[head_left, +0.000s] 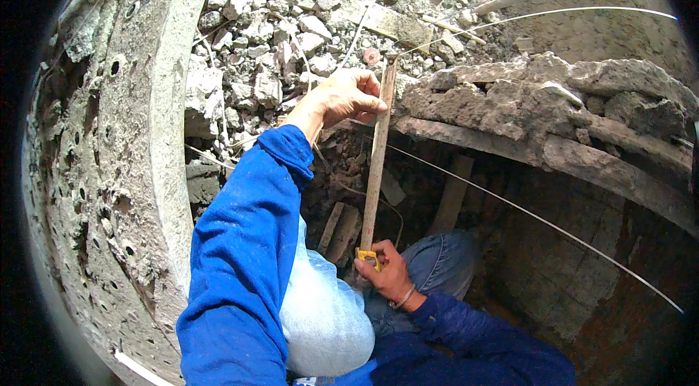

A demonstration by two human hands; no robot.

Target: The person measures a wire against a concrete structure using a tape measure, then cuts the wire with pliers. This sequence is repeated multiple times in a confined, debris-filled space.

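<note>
My left hand (342, 101), reaching forward from a blue sleeve, has its thumb and fingers closed at the edge of a long narrow strip (377, 168). The strip is pale brown and slants slightly from the rubble's edge down toward my lap. Whether it is a wooden lath or a tape blade lying along one, I cannot tell. At its lower end my right hand (393, 277) grips a yellow tool (368, 259) that looks like a tape measure; the fingers partly cover it. A bracelet shows at my right wrist.
Broken concrete and stones (255, 44) lie ahead. A rough, pitted wall (109, 168) rises at the left. One taut white string (539, 211) crosses the dark pit at the right; another (582, 10) runs above the broken ledge (510, 109). A board (451, 193) leans in the pit.
</note>
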